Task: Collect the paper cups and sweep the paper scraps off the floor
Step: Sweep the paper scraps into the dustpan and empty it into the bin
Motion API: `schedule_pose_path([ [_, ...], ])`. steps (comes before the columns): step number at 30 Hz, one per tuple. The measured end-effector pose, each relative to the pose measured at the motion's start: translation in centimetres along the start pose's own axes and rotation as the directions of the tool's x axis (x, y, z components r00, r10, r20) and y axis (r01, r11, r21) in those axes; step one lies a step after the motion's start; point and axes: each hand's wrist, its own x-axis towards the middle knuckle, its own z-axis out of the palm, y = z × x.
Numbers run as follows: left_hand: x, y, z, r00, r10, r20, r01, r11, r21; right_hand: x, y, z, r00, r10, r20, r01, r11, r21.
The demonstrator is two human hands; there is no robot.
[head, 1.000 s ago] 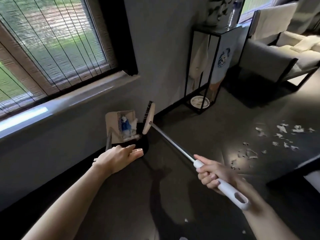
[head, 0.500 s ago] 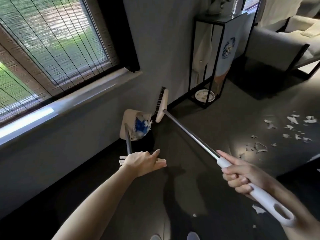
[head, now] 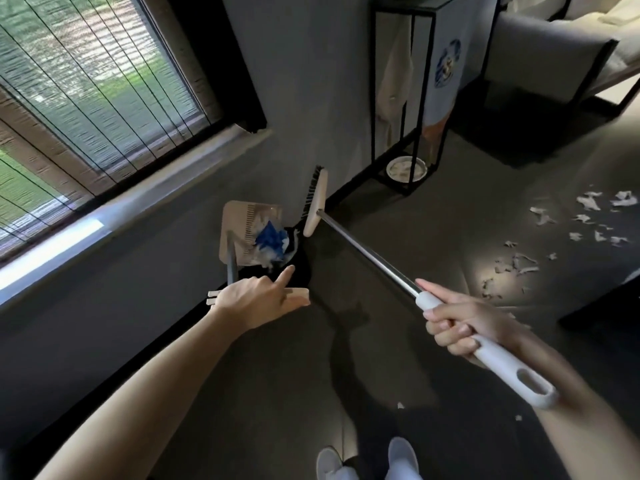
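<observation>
My left hand (head: pixel 256 299) grips the beige top grip of the dustpan handle, index finger stretched out. The beige dustpan (head: pixel 239 220) hangs tilted near the wall and holds crumpled blue and white paper (head: pixel 272 240). My right hand (head: pixel 464 323) grips the white handle of the broom (head: pixel 367 252). The broom head (head: pixel 316 204) is lifted beside the dustpan's open side. White paper scraps (head: pixel 519 265) lie scattered on the dark floor to the right. No loose paper cup shows on the floor.
A black metal stand (head: pixel 405 98) with a white dish (head: pixel 406 169) at its base stands against the wall. A grey sofa (head: pixel 540 60) is at the back right. A window with blinds (head: pixel 86 109) fills the left. Dark furniture (head: pixel 609 296) edges the scraps. My white shoes (head: pixel 367 462) are below.
Both hands have shifted a little right and nearer, carrying the dustpan and broom along. The broom head has risen slightly beside the pan. My shoes have come into view.
</observation>
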Motion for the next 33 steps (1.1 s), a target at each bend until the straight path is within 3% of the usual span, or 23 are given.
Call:
schedule_pose_path([
  [8, 0.1, 1.1, 2.6, 0.995, 0.091, 0.041, -0.097, 0.984, 0.153, 1.3, 0.7, 0.6, 0.998, 0.028, 0.051, -0.029, 1.000, 0.010],
  [15, -0.4, 5.7, 9.0, 0.968, 0.114, 0.224, -0.128, 0.991, 0.046, 1.6, 1.7, -0.2, 0.998, 0.056, 0.025, -0.057, 0.998, 0.031],
  [22, 0.2, 4.4, 7.8, 0.972, 0.183, 0.147, -0.211, 0.956, 0.202, 1.0, 1.3, -0.7, 0.998, 0.055, -0.020, -0.055, 0.998, 0.000],
  [33, -2.3, 1.8, 5.4, 0.989, 0.141, 0.053, -0.150, 0.938, 0.313, 1.3, -0.7, 0.7, 0.999, 0.029, 0.041, -0.028, 0.999, -0.025],
])
